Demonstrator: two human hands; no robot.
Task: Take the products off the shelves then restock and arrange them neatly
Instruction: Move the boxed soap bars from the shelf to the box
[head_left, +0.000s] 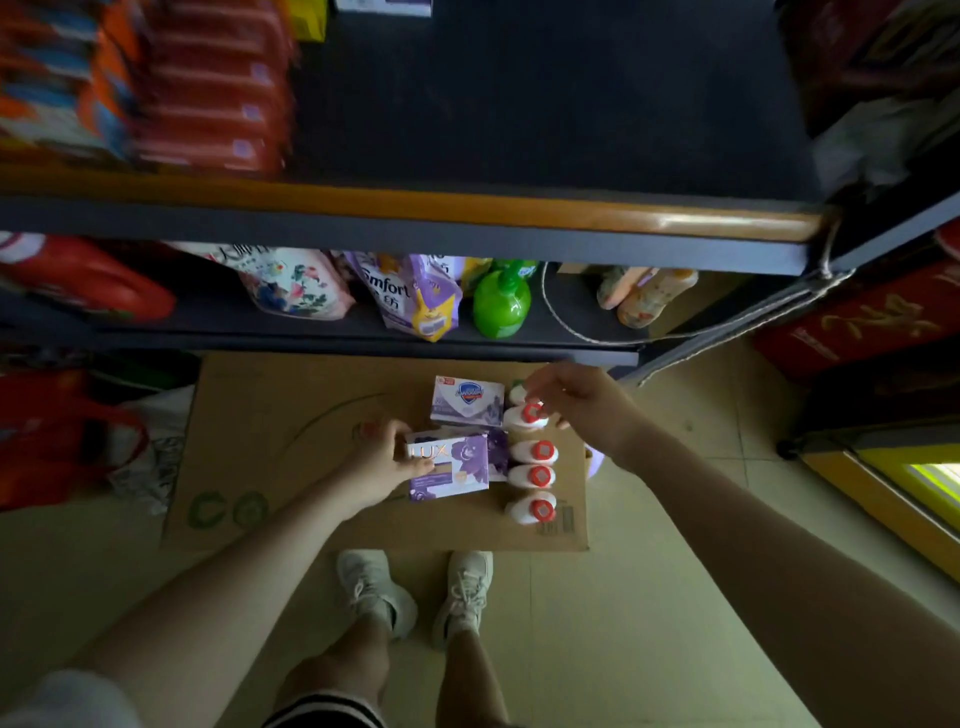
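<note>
Left hand (382, 460) grips glossy rectangular soap box (449, 467).

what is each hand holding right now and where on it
The left hand grips the purple LUX soap box by its left end. The right hand reaches over the red-capped bottles; any hold is unclear.

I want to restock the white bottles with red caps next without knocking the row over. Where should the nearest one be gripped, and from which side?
Probably grip the nearest white bottle around its body just below the red cap, coming from above and from its right. It stands upright at the near end of the row on the cardboard; the purple soap boxes lie to its left, and the right hand is nearer.
</note>
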